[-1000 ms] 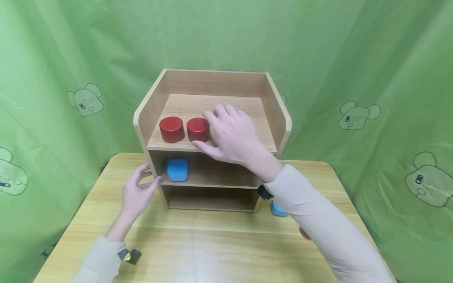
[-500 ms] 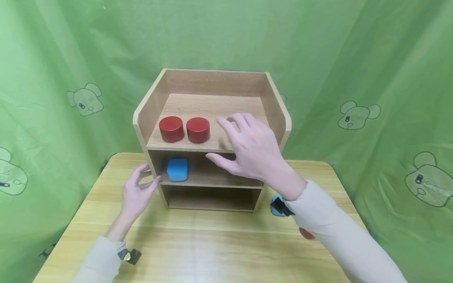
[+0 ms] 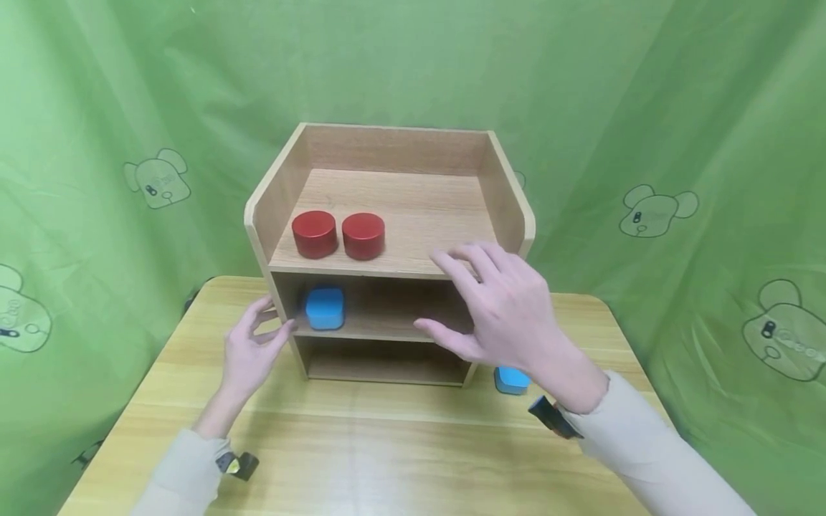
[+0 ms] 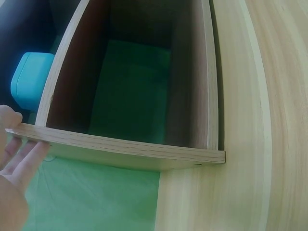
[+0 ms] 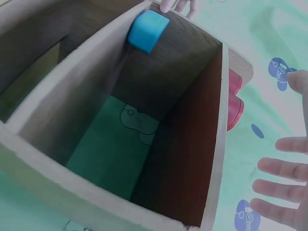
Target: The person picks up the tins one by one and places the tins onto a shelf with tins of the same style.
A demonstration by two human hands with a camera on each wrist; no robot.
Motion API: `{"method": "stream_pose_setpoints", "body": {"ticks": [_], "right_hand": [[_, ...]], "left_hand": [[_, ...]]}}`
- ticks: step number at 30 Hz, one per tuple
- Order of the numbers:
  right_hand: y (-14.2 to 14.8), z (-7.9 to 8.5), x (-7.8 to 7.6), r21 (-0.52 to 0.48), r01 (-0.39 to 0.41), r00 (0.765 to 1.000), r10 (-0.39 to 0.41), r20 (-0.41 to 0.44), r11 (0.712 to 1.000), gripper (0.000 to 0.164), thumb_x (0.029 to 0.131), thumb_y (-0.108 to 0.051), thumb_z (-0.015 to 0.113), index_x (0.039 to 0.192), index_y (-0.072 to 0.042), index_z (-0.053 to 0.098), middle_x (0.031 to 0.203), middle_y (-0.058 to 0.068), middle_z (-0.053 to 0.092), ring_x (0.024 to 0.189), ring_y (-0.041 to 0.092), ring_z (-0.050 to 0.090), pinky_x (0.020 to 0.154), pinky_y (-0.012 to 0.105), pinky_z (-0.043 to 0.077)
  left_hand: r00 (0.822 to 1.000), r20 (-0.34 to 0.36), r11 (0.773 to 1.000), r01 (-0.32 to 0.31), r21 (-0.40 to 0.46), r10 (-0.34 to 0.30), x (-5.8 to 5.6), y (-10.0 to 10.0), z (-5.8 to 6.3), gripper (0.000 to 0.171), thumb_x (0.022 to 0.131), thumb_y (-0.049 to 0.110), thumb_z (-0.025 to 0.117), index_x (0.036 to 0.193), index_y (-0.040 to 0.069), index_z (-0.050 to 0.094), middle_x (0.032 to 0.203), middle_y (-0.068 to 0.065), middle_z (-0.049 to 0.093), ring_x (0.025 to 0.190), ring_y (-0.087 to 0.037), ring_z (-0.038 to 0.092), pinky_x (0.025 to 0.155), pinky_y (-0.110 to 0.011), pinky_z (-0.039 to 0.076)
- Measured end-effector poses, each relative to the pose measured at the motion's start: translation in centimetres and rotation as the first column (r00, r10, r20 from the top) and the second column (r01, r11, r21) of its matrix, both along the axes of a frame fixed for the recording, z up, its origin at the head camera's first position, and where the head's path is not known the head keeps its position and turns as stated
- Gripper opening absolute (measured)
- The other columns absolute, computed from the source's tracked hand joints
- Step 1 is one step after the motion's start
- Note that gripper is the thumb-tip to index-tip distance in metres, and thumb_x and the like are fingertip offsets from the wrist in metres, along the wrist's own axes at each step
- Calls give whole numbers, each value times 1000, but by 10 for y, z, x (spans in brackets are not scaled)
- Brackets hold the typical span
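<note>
Behind everything, from nine through twelve to three o'clock, I face a green fabric curtain [image 3: 413, 64] printed with cartoon animal heads; their lettering is too blurred to read. On my pale wood-grain table [image 3: 361, 444] stands a three-tier wooden shelf unit [image 3: 413, 197]. At its eight o'clock my left hand [image 3: 248, 351] pinches the side panel [image 3: 284, 197]. My right hand [image 3: 506, 308], palm down, hovers empty at four, fingers parted, thumb spread. Two short red cylinders [image 3: 314, 235] sit at ten, top tier; a blue rounded block [image 3: 325, 309] at eight, middle tier.
</note>
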State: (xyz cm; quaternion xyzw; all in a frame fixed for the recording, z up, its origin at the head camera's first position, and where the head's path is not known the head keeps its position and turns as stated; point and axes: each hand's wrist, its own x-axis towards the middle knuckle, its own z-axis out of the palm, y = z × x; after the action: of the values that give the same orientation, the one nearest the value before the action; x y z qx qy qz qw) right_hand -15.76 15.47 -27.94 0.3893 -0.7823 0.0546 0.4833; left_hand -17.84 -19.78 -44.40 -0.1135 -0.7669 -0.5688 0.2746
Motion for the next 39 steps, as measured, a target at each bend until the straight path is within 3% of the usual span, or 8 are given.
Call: {"method": "stream_pose_setpoints", "body": {"ticks": [12, 18, 25, 32, 39], "right_hand": [[31, -29, 11, -60, -109, 990, 103, -96, 992, 62, 97, -59, 58, 110, -2, 78, 92, 13, 77, 77, 33, 72, 49, 43, 59], [52, -48, 11, -49, -150, 986, 146, -78, 987, 60, 98, -55, 57, 103, 1, 79, 91, 14, 78, 77, 34, 73, 53, 45, 63], [81, -82, 14, -21, -125, 990, 126, 56, 992, 60, 99, -56, 57, 108, -1, 78, 98, 13, 77, 83, 31, 73, 56, 43, 63], [105, -113, 16, 3, -74, 977, 72, 199, 997, 66, 101, -62, 53, 119, -2, 75, 107, 11, 76, 92, 29, 72, 65, 44, 66], [127, -136, 20, 148, 47, 912, -103, 398, 988, 79, 100, -71, 49, 136, -2, 65, 128, 15, 71, 115, 35, 66, 94, 55, 64]], "left_hand": [[1000, 4, 1000, 4, 1, -4, -2, -1, -3, 49, 87, -14, 75, 134, -7, 62, 133, -31, 68, 105, 12, 66, 81, -11, 65], [1000, 12, 1000, 5, 7, -5, -1, -1, -3, 50, 87, -14, 75, 134, -7, 62, 134, -30, 68, 105, 12, 66, 81, -11, 65], [1000, 26, 1000, -2, 4, 2, 0, 0, 0, 49, 88, -12, 76, 134, -8, 62, 134, -30, 68, 104, 14, 65, 81, -10, 64], [1000, 28, 1000, -10, -1, 10, -1, 0, -1, 49, 87, -13, 76, 134, -9, 61, 133, -31, 67, 104, 14, 64, 82, -10, 64], [999, 36, 1000, -12, -2, 12, 0, 0, 0, 50, 87, -13, 75, 135, -8, 61, 135, -30, 67, 104, 14, 64, 82, -9, 64]]}}
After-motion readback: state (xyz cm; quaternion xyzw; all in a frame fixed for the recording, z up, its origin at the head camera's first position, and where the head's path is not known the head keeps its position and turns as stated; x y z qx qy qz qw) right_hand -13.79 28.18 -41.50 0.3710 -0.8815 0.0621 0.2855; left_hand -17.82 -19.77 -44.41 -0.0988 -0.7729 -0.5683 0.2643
